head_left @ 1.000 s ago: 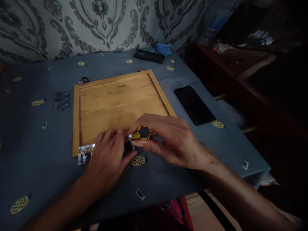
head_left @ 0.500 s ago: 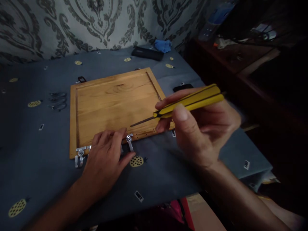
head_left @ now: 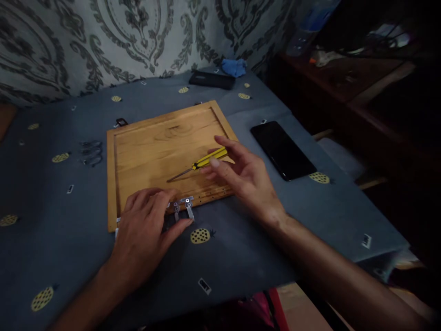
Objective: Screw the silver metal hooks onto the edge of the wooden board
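In the head view, the right hand is loosely gripping a slim yellow-and-black screwdriver over a rectangular brown wooden board lying on blue-grey pineapple-printed cloth. The left hand is resting at the board's near edge beside silver metal hooks, its grip hidden.

Head view: close above table, facing forward and down.

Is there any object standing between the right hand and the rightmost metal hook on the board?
Nothing visible stands between the right hand and that hook; bare board lies between. The left hand is on the hook's opposite side.
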Tool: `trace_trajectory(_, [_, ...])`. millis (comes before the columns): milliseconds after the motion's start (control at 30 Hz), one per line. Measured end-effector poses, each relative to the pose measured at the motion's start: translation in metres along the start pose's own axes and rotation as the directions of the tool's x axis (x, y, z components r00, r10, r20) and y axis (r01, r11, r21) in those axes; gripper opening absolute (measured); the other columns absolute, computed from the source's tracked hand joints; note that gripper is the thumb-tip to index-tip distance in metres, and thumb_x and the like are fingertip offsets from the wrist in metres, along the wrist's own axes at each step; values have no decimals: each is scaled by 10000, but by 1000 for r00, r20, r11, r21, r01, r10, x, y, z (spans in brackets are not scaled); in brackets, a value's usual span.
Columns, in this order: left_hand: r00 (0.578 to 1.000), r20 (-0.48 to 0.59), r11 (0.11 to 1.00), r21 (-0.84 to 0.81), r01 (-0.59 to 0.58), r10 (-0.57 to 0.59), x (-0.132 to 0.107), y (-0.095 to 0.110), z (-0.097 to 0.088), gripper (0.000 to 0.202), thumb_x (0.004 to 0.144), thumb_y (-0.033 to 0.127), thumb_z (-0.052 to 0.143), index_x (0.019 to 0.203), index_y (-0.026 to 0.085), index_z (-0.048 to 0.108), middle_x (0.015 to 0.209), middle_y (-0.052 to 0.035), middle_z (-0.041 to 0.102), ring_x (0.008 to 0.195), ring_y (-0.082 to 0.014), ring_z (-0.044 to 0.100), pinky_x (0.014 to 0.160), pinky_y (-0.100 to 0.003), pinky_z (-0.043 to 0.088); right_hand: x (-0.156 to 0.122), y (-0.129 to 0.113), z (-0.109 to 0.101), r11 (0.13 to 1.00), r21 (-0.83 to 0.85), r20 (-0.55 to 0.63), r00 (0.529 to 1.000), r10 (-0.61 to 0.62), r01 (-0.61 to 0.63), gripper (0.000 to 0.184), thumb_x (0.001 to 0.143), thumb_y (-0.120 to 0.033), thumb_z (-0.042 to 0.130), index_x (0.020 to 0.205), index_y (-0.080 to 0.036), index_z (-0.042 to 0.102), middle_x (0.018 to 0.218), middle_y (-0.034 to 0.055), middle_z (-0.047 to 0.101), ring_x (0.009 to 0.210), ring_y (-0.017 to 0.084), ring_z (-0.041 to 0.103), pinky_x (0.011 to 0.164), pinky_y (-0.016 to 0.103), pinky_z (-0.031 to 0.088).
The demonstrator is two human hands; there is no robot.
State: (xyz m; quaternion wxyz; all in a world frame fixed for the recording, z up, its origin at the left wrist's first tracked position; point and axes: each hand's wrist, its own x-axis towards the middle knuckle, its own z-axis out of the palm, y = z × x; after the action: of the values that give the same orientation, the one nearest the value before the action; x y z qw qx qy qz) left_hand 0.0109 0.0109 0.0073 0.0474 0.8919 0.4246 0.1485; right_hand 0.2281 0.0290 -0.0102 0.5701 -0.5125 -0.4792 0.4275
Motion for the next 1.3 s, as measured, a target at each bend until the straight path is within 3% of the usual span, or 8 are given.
trace_trajectory(133, [997,-70,999,-47,-17,14,2,0,-4,216,976,374,564,1110,204,562,1010,-67,706,974,-265,616,868,-435,463,6,1,-8,987,-158,-74,997,6,-17,547,824,-376,716,1294,-155,546,1298,151,612,639,130,710,671,325,615])
trace_trajectory(267, [997,-78,993,-114,-28,19,1,4,-8,124,986,314,545,1022,203,587,941,-47,705,929,-256,612,841,-431,466,4,-7,-11,975,-221,-48,999,-8,-3,385,871,-398,663,1177,-168,619,656,-3,679,635,184,721,642,313,599])
trace_trajectory(433, [999,-37,991,-130,24,-29,-3,-4,-16,106,970,279,561,972,194,624,910,-39,702,931,-246,610,848,-423,481,3,-4,-7,940,-330,30,996,-79,84,256,845,-444,667,965,-219,694,637,9,683,592,184,704,539,288,555])
trace_trajectory(533, [984,-116,989,-79,126,-135,-6,-36,-26,111,965,267,534,932,215,627,923,-26,711,954,-231,616,861,-399,487,2,-1,-5,891,-416,48,983,-176,180,236,866,-441,635,933,-224,698,841,56,723,653,184,711,567,296,565])
trace_trajectory(700, [886,-294,931,-47,363,-360,-9,-126,-47,161,934,222,496,1031,192,620,1007,-69,718,992,-250,633,861,-410,509,5,1,-9,761,-565,128,945,-301,319,238,898,-428,586,945,-222,698,934,92,723,729,213,701,541,305,577])
trace_trajectory(867, [797,-338,852,-28,524,-501,-10,-190,-45,152,951,208,535,1057,155,630,1008,-76,699,977,-237,651,883,-436,521,17,15,-19,581,-695,269,903,-335,423,262,912,-383,535,1009,-213,710,1160,132,701,1007,308,705,834,479,604])
trace_trajectory(1000, [795,-308,836,-5,549,-523,-13,-206,-30,259,959,336,610,1139,151,624,1120,-75,662,1016,-225,653,899,-453,540,22,23,-22,495,-723,355,874,-331,482,268,920,-371,511,1000,-212,711,1115,126,726,1050,317,697,910,508,579])
trace_trajectory(1300, [853,-233,853,131,504,-468,-4,-209,-19,300,955,335,618,1202,165,610,1228,-96,631,1081,-245,636,917,-472,542,24,24,-21,534,-689,380,871,-310,490,310,925,-442,502,941,-220,718,1029,115,754,976,300,717,870,477,585])
